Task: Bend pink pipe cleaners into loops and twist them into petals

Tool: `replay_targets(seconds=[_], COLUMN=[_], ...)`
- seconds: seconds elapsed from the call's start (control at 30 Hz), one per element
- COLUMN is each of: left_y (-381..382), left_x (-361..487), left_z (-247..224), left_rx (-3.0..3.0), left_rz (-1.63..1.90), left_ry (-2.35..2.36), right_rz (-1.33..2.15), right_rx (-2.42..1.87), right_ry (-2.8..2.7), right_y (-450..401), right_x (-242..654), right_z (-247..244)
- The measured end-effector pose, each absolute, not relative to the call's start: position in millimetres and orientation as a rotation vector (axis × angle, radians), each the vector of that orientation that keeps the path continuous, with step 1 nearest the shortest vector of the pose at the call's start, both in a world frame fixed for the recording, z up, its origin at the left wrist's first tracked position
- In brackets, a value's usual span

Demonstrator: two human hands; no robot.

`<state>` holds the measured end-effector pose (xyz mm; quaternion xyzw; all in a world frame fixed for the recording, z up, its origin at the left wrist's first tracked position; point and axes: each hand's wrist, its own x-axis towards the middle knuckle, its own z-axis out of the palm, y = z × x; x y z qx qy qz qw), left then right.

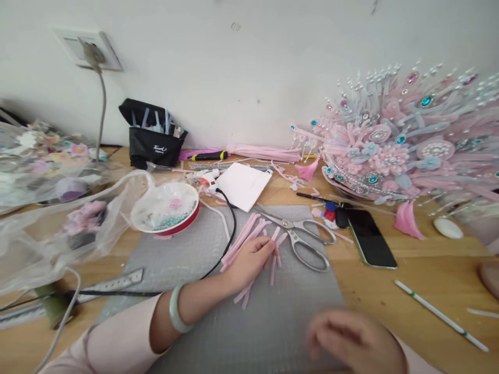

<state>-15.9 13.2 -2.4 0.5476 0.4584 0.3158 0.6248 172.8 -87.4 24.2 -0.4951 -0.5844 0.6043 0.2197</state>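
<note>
My left hand (251, 262), with a pale green bangle at the wrist, is closed in a pinch on short pink strips (277, 244) over the grey mat (167, 262). More pink strips (242, 240) lie beside and beneath its fingers. Just right of it are silver scissors (298, 234), their blades pointing up and left with the handles apart. Lower right, above the mat's edge, my right hand (346, 335) is smeared by motion; its fingers look curled, and whether they hold anything is hidden.
A red-rimmed bowl of beads (185, 223) sits left of a white pad (247, 184) and a glue gun (210, 179). A black cable crosses the mat. At right are a phone (372, 239), a white pen (440, 314) and a large pink beaded headdress (385, 156). Plastic bags lie left.
</note>
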Motion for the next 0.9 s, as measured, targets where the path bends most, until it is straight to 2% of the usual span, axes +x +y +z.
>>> replay_targets(seconds=[0.1, 0.2, 0.43, 0.63, 0.9], left_y=[13.2, 12.9, 8.5, 6.5, 14.3], left_x=[-15.8, -16.5, -21.9, -29.6, -35.0], left_z=[-1.0, 1.3, 3.0, -0.2, -1.8], left_rx=[1.275, 1.316, 1.389, 1.167, 0.968], left_rz=[0.730, 0.736, 0.725, 0.635, 0.640], left_ry=[1.044, 1.030, 0.989, 0.854, 0.811], right_rz=[1.531, 1.601, 1.811, 1.963, 2.004], right_rx=[-1.344, -1.269, -1.100, -0.983, -0.895], right_ry=[-1.121, -0.758, -0.672, -0.584, -0.519], right_y=[-28.1, 11.5, 24.3, 18.7, 14.9], right_x=[152.4, 131.1, 115.8, 118.6, 118.0], right_z=[12.7, -2.9, -15.6, -22.1, -25.8])
